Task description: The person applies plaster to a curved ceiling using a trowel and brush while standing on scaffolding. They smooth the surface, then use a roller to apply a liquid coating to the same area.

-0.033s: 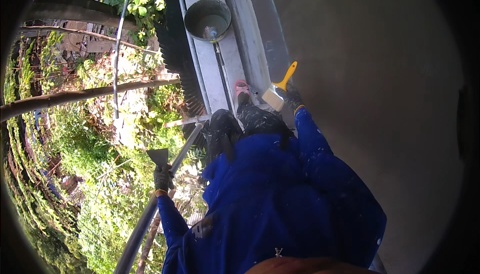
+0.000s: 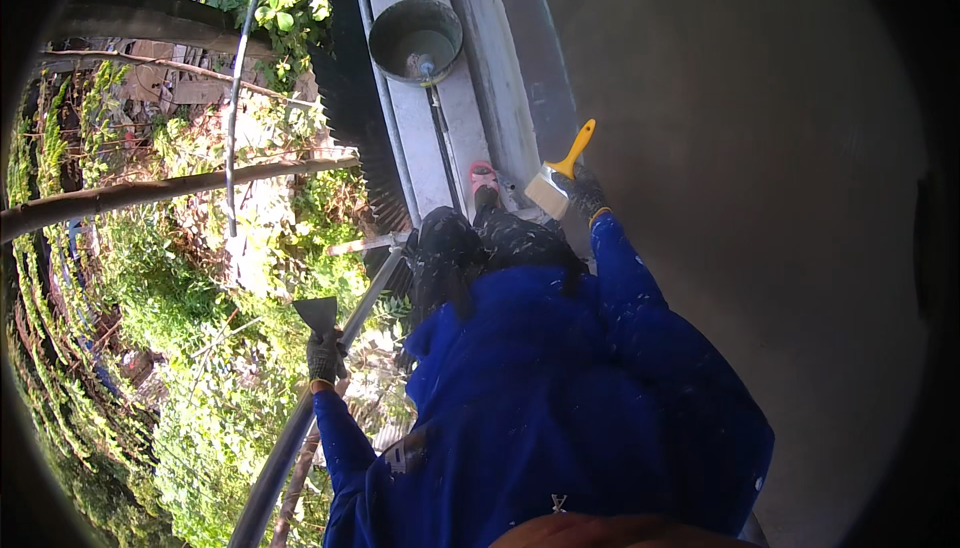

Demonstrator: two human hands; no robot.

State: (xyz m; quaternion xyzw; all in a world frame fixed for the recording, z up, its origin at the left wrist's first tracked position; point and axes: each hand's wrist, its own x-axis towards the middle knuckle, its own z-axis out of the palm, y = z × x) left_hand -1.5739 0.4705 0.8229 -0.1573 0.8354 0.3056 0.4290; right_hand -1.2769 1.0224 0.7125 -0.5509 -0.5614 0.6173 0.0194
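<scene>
The right hand [image 2: 582, 191], in a dark knit glove with a yellow cuff edge, is closed around the lower part of a flat paintbrush [image 2: 573, 154]; its yellow handle slants up and to the right, while the broad, pale bristles [image 2: 546, 195] point to the lower left. The left hand [image 2: 324, 356], gloved alike, is closed on a putty knife [image 2: 318, 314], whose dark blade flares away from the wrist to a wide edge at the top. The 2 tools are well apart, the brush beside the smooth grey wall [image 2: 760, 188] and the knife out over green foliage [image 2: 190, 288]. A thick metal pipe [image 2: 275, 463] passes close by the left hand; whether they touch cannot be told. Between the arms are the blue jacket [image 2: 560, 378] and dark trousers [image 2: 448, 248], both flecked with white, and 1 pink shoe [image 2: 481, 174] on the walkway. That walkway shows 2 pale planks [image 2: 413, 148] with a dark gap between them, a thin pipe [image 2: 391, 138] along the left edge. Farther along, a dark bucket [image 2: 412, 16] sits across both planks, greyish inside, with a small pale-blue thing near its bottom rim.
</scene>
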